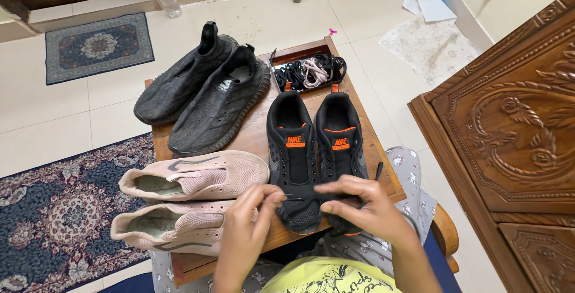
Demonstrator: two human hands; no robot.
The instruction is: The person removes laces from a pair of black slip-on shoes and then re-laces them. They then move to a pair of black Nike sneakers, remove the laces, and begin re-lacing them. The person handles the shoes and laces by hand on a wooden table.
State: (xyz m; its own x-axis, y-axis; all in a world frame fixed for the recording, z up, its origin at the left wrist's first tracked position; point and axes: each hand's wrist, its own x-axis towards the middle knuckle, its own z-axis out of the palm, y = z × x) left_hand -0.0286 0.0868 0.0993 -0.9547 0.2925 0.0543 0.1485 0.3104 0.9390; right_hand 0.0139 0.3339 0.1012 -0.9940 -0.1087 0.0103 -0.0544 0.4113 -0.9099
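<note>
A pair of black sneakers with orange trim stands toe-towards-me on a small wooden table (254, 131). My left hand (248, 218) and my right hand (359, 206) meet over the toe of the left black sneaker (291, 149). Each hand pinches an end of a black shoelace (299, 196) stretched across the shoe's lowest eyelets. The right black sneaker (340, 137) sits beside it, its toe hidden under my right hand.
Pink slip-on shoes (191, 176) lie on their sides at the table's left, dark grey knit sneakers (203, 92) at the back. A tray of loose laces (311, 70) sits behind the black pair. A carved wooden cabinet (515, 131) stands right; patterned rugs (54, 209) cover the floor left.
</note>
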